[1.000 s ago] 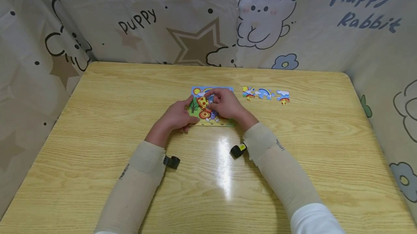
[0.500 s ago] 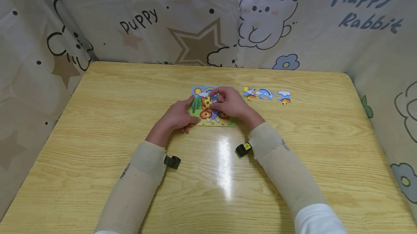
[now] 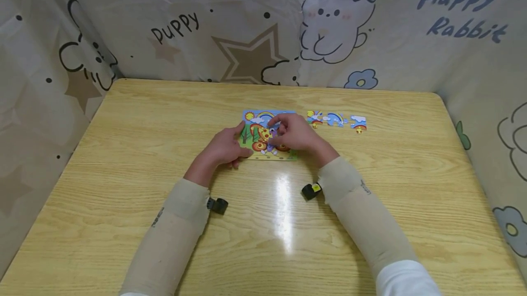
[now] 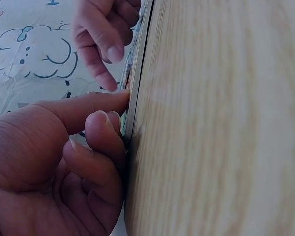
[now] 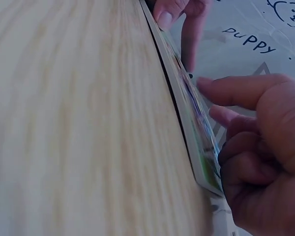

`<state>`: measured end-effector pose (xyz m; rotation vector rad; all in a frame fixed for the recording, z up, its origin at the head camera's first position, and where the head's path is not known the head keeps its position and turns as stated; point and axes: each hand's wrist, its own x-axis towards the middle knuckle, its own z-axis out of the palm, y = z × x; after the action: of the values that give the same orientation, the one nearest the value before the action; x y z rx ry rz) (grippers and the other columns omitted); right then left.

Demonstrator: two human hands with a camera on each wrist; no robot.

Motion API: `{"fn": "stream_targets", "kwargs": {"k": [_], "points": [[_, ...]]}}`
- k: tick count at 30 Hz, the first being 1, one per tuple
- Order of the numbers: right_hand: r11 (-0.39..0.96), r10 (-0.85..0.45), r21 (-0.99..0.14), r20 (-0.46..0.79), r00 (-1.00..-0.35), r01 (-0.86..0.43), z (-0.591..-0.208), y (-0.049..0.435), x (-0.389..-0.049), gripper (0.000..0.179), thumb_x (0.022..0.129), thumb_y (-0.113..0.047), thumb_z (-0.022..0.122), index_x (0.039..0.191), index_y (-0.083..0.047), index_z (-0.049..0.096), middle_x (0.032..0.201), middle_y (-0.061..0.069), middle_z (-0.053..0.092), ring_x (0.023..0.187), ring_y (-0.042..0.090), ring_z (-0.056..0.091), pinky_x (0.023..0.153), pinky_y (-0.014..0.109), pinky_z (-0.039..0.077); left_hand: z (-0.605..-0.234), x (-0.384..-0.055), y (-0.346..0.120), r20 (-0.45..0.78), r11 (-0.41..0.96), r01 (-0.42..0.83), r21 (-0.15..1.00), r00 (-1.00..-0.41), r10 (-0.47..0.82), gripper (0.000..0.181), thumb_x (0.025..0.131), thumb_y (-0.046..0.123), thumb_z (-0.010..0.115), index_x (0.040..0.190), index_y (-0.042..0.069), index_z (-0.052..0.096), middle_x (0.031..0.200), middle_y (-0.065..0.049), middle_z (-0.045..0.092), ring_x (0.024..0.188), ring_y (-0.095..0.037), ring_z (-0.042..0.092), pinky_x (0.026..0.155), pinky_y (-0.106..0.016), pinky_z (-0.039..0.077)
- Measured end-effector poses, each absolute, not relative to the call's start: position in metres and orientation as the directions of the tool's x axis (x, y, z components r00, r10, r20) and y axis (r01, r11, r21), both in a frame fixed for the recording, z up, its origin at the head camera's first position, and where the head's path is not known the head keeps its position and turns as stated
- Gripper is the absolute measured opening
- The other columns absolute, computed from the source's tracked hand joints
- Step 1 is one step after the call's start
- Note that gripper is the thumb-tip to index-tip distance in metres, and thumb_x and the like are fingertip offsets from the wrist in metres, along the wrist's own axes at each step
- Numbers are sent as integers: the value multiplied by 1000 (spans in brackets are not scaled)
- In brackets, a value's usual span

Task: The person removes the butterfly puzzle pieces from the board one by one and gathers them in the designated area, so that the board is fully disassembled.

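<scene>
A small jigsaw board (image 3: 288,155) lies on the wooden table, printed with trees, a sun, a rainbow and a butterfly-like figure. My left hand (image 3: 227,145) grips its left side, index finger at the upper left and thumb on the lower left corner. In the left wrist view, the other left fingers (image 4: 96,157) curl beside the board's edge. Over the board's right half is my right hand (image 3: 297,132), thumb and index finger spread, with nothing showing between them in the wrist views. A yellow-and-red spotted piece (image 3: 266,134) lies in the picture just left of those fingertips.
To the right of the board, three loose jigsaw pieces lie in a row: one with a sun (image 3: 314,117), one with a rainbow (image 3: 336,119) and one with a cloud (image 3: 358,122). A printed cloth (image 3: 247,21) hangs behind the table (image 3: 123,158).
The spotted piece has moved right across the board and lies within the picture, the right fingers having parted from it. My right hand has shifted slightly right; the left has stayed put.
</scene>
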<state>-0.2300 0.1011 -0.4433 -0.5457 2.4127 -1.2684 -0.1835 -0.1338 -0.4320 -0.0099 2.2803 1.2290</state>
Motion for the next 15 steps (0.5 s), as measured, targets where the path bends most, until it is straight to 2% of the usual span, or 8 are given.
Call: {"fn": "stream_targets", "kwargs": {"k": [10, 15], "points": [[592, -479, -778, -128, -869, -211, -446, 93, -232, 35, 80, -23, 87, 107, -12, 68, 62, 5, 52, 52, 17, 46, 52, 32, 39, -431, -184, -134, -451, 589, -236, 773, -857, 248, 96, 89, 19, 77, 162, 21, 14, 60, -10, 57, 45, -22, 58, 45, -33, 49], [610, -481, -763, -140, -865, -216, -446, 93, -231, 35, 78, -24, 87, 105, -13, 67, 63, 5, 55, 53, 17, 49, 54, 32, 42, -431, -183, -134, -459, 590, -246, 769, -855, 241, 95, 90, 19, 77, 162, 22, 14, 61, -9, 57, 46, -22, 58, 45, -33, 49]]}}
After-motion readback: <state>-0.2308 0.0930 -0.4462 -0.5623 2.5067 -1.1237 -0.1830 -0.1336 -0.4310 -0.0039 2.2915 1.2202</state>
